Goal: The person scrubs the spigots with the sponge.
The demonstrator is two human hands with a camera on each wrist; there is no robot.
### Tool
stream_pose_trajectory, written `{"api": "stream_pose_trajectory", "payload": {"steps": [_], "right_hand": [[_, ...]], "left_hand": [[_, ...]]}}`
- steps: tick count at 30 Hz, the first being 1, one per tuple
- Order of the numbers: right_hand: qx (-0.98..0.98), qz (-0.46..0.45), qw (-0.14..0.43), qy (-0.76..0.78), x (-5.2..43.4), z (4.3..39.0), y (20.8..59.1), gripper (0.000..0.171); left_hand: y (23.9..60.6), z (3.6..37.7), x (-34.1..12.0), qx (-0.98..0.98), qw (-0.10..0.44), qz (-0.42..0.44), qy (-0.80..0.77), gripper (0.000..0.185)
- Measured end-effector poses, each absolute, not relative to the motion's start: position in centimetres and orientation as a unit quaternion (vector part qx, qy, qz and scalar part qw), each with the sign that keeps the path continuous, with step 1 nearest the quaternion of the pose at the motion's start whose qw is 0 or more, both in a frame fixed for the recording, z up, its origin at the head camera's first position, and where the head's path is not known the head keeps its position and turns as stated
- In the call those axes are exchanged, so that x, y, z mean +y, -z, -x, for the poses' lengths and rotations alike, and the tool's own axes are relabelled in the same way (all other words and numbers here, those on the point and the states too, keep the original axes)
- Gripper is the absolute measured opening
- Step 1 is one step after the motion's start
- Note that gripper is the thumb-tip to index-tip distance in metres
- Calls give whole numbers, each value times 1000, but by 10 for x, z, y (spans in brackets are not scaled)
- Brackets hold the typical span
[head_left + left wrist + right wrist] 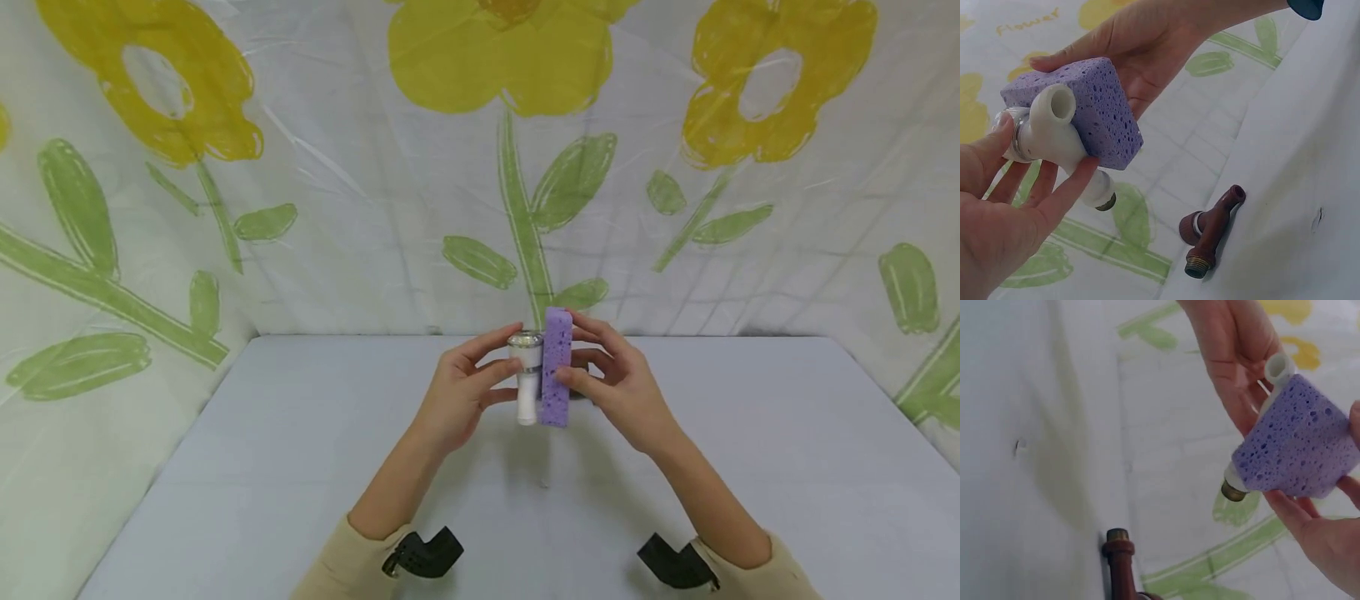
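Note:
Above the middle of the table my left hand (pixel 480 375) grips a white plastic tap (pixel 528 379) with a chrome collar; its spout (pixel 1054 105) and brass threaded end (pixel 1232 491) show in the wrist views. My right hand (pixel 600 371) holds a purple sponge block (pixel 557 367) upright, pressed against the tap's right side. The sponge (pixel 1094 112) (pixel 1297 450) is porous and covers part of the tap. Both hands hover clear of the tabletop.
A dark red-brown tap (pixel 1210 228) (pixel 1121 562) with a brass thread lies on the grey-white table (pixel 300 467), hidden behind the hands in the head view. A flower-printed cloth (pixel 300 208) hangs behind and to both sides.

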State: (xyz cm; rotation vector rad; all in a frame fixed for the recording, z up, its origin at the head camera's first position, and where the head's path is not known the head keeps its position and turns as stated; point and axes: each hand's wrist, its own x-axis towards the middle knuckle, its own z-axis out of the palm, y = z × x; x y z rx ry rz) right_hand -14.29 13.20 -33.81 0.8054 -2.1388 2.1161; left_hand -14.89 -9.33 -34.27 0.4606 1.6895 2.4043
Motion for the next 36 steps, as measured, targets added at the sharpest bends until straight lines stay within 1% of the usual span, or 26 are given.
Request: {"api": "stream_pose_trajectory", "payload": {"steps": [4, 6, 9, 13, 16, 23, 29, 36], "right_hand": [[-691, -298, -30, -658, 138, 145, 337, 75], [-692, -310, -38, -651, 139, 145, 336, 80], [-688, -306, -23, -658, 138, 145, 336, 83], [-682, -265, 14, -681, 136, 145, 334, 85], [-685, -240, 28, -687, 137, 144, 332, 84], [-675, -255, 30, -692, 138, 140, 328, 81], [-707, -232, 42, -667, 139, 142, 329, 77], [-699, -255, 38, -667, 140, 142, 331, 80]], "left_hand": [[344, 151, -94, 567, 76, -141, -808, 49], [344, 151, -95, 566, 73, -136, -810, 49], [344, 151, -95, 565, 75, -139, -810, 49], [342, 149, -93, 569, 84, -153, -803, 49], [341, 148, -92, 576, 86, -160, -797, 50], [340, 146, -92, 587, 75, -165, -789, 49], [340, 146, -94, 597, 76, -190, -776, 50], [342, 147, -95, 605, 62, -191, -770, 47]]}}
